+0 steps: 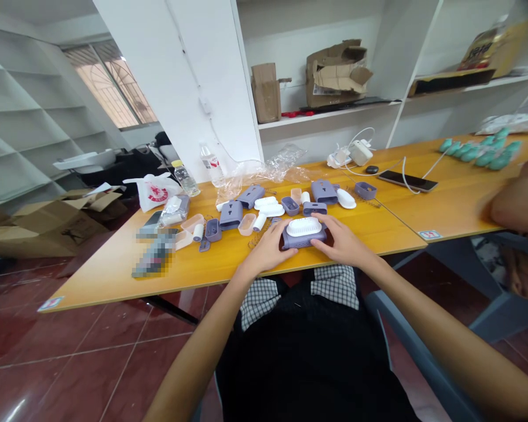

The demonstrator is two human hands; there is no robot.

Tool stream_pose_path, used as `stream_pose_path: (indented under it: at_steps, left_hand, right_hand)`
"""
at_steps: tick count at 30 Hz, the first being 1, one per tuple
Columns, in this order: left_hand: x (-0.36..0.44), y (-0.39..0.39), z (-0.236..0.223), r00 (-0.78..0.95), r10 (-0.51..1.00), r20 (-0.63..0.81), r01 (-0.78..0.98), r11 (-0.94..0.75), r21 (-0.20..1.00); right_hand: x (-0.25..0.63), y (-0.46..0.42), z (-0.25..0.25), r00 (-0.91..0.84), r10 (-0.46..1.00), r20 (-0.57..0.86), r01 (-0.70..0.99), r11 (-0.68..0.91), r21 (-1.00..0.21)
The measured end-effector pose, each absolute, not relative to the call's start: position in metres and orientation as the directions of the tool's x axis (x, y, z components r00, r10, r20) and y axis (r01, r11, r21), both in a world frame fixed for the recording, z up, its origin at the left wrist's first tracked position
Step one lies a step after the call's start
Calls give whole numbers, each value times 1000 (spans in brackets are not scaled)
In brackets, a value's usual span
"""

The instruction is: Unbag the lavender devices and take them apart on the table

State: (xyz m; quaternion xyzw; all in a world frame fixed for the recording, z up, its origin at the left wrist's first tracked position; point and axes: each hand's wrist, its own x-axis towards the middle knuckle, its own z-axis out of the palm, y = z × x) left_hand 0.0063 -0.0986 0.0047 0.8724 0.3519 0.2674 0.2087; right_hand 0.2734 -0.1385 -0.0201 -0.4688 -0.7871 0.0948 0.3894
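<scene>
Near the table's front edge lies a grey-purple plastic case [300, 242] with a white oval brush piece [304, 227] with bristles on top of it. My left hand [269, 248] grips the case's left end, the thumb along its near side. At the right end my right hand [341, 241] holds it too, thumb in front and fingers behind. Just beyond the hands are a small purple part [314, 208], more white brush pieces [270, 210], another purple case [324, 191] and a white oval shell [346, 198].
Purple housings [231, 215], clear plastic cups [247, 224] and white rollers [198, 232] lie to the left. Crumpled clear wrap [286, 161] and bottles [211, 164] stand behind. On the right are a phone [407, 180] with cables, teal pieces [497, 157] and another person's arm [521, 190].
</scene>
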Motion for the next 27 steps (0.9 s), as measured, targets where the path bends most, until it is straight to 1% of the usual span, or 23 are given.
stream_pose_path:
  at_steps: [5, 13, 16, 22, 27]
  left_hand:
    - [3, -92, 3, 594, 739, 318, 502, -649, 571]
    - [3, -95, 2, 614, 721, 321, 476, -662, 579]
    - [3, -96, 2, 620, 719, 314, 456, -656, 602]
    - [3, -98, 5, 655, 702, 279, 396, -634, 664]
    - [4, -101, 7, 659, 700, 275, 389, -631, 671]
  right_hand:
    - [275, -138, -22, -278, 826, 489, 676, 531, -511]
    - [279, -135, -25, -248, 824, 510, 649, 532, -544]
    - [282, -133, -26, -226, 835, 502, 598, 526, -606]
    - [288, -133, -22, -233, 879, 416, 426, 476, -769]
    - [291, -132, -22, -187, 903, 387, 328, 428, -842]
